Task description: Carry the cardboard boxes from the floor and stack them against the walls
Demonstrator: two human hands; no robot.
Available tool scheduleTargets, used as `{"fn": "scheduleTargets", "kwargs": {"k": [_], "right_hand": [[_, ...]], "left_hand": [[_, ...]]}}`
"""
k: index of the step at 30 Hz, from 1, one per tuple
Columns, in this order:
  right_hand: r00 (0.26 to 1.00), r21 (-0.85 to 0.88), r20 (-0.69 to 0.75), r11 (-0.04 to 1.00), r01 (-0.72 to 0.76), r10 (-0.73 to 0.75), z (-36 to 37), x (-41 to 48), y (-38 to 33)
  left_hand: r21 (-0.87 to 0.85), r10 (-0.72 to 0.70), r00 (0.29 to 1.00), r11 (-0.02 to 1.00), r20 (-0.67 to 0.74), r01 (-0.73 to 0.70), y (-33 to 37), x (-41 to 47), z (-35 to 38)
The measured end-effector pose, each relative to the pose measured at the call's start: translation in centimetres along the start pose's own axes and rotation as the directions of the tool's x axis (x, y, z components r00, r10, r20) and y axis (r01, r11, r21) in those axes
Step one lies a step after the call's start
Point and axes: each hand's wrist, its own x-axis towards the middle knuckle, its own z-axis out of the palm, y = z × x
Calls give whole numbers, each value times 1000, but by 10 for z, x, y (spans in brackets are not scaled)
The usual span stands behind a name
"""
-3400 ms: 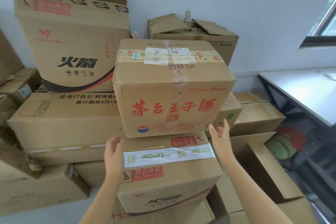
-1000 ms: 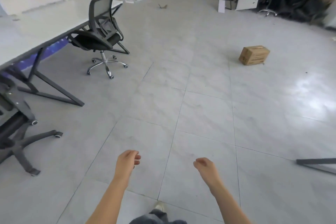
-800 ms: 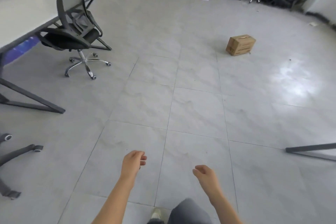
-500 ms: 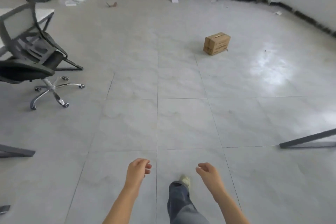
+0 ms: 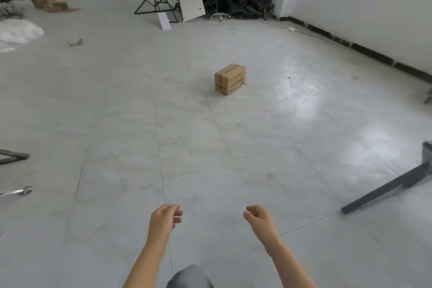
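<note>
left hand (image 5: 163, 218): forearm stretched forward, fingers loosely curled, empty
right hand (image 5: 258, 218): same pose, empty

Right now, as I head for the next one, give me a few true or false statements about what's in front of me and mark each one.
1. The left hand and the right hand hold nothing. True.
2. The cardboard box is stacked against a wall. False: it stands alone on the open floor, away from the walls.
3. Dark chairs are piled in the far corner. True.
4. The cardboard box has its top flaps standing open. False: its top is closed.
5. The right hand touches the cardboard box. False: the box lies well ahead of both hands.
</note>
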Motion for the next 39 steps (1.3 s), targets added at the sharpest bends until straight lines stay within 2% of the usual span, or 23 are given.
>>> {"fn": "scheduleTargets", "kwargs": {"k": [6, 15, 23, 35, 39], "right_hand": [[995, 6, -83, 999, -53, 53, 3, 102, -53], [983, 65, -158, 994, -84, 94, 22, 245, -177], [974, 76, -176, 989, -128, 140, 16, 341, -219], [987, 130, -161, 991, 13, 8, -63, 580, -346], [989, 134, -137, 990, -39, 58, -85, 636, -363]], "left_hand": [[30, -14, 999, 999, 41, 12, 56, 116, 27], [55, 41, 993, 997, 111, -48, 198, 297, 62], [99, -12, 984, 995, 176, -5, 247, 391, 119], [90, 44, 996, 995, 81, -51, 370, 545, 235], [102, -7, 996, 995, 95, -3, 390, 580, 281]]}}
